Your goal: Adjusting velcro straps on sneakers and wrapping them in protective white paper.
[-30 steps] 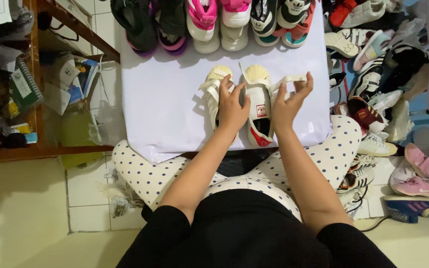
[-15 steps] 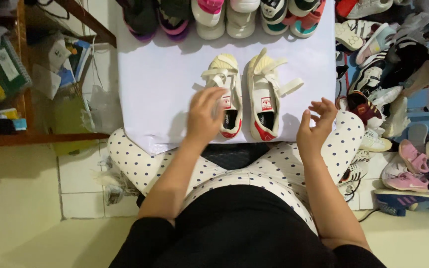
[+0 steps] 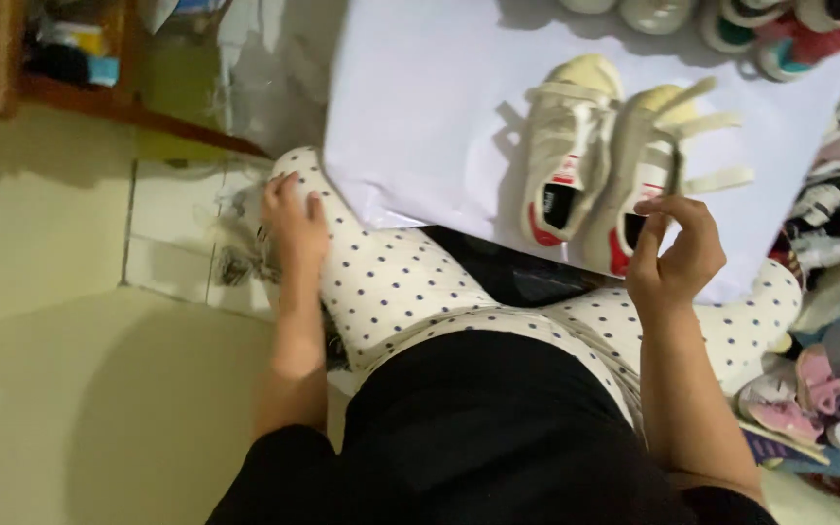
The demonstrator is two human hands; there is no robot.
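**Pair of white shoes on white sheet; right hand at the strap**

Landmark: white sheet (image 3: 420, 107) spread on the floor ahead of the seated person; places given from it.

Right hand (image 3: 678, 255) at the sheet's near edge, over the heel of the right-hand white shoe (image 3: 646, 175); fingers curled narrow, thumb and forefinger seeming to pinch the end of a strap, though the contact itself is too small to confirm. Left-hand white shoe (image 3: 564, 146) lies just beside its mate, toes pointing away, red patches at both heels; straps of the right-hand shoe splay loose toward the sheet's right edge.

Left hand (image 3: 289, 219) off the sheet's near left corner, resting flat on the polka-dot knee (image 3: 381, 272); fingers relaxed, slightly spread, holding nothing.

Judgement on handling: strap work goes best with the shoe kept flat on the sheet, pull kept light, pair kept parallel.

Packages and labels: beyond the sheet's left edge, a wooden shelf (image 3: 70, 87) with small boxes, one blue-ended; a dark label inside each shoe's opening. Piled shoes (image 3: 828, 389) crowd the sheet's right edge; more line its far edge.
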